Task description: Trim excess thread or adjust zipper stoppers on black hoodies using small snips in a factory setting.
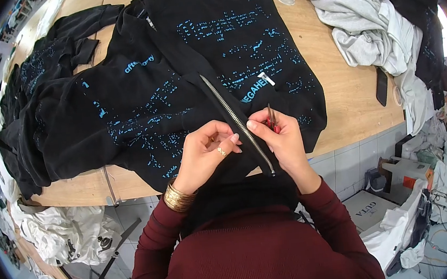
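Observation:
A black zip-front sweatshirt [139,110] with blue printing is spread on the wooden table, its near edge hanging over toward me. The metal zip [235,116] runs slantwise between my hands. My left hand [207,151], with a ring and gold bangles at the wrist, is just left of the zip. Its thumb and fingers are pinched together; what is between them is too small to make out. On the zip's right side, my right hand [286,137] holds small red-handled thread snips [273,121], blades pointing away from me. Its thumb is close to the zip's edge.
Grey garments [362,35] are heaped at the far right, near a black phone [381,86]. More black printed clothing [44,65] is at the far left. White cloth [70,237] hangs below the table's left edge. A cardboard box [364,209] stands on the floor at right.

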`<state>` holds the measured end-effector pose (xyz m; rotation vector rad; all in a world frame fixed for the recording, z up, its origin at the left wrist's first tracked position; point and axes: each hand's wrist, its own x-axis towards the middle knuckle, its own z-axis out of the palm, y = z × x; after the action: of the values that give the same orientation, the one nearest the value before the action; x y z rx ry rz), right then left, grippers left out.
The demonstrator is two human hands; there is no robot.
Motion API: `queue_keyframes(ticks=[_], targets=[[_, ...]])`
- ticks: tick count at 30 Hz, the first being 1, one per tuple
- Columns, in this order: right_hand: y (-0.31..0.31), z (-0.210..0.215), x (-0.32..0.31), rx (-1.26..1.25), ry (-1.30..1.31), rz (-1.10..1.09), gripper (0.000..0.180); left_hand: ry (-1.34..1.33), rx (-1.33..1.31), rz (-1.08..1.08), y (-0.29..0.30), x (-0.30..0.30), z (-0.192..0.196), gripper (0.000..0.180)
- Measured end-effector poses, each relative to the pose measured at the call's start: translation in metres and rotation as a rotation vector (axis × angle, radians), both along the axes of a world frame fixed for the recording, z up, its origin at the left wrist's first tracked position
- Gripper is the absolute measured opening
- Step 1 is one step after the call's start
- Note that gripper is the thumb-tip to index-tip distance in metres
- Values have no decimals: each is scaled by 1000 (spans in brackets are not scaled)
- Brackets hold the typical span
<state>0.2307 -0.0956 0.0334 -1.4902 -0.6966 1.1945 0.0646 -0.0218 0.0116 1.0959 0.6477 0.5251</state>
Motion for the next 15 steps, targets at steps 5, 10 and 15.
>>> queue_keyframes(ticks=[5, 10, 15], targets=[[1, 31, 5, 222, -849, 93, 29, -122, -31, -5, -2, -3, 0, 9], [-7, 32, 6, 395, -1132, 228, 19, -129, 2, -9, -2, -2, 2, 9], [-10, 32, 6, 370, -1128, 228, 17, -86, 131, 33, -6, -1, 2, 11]])
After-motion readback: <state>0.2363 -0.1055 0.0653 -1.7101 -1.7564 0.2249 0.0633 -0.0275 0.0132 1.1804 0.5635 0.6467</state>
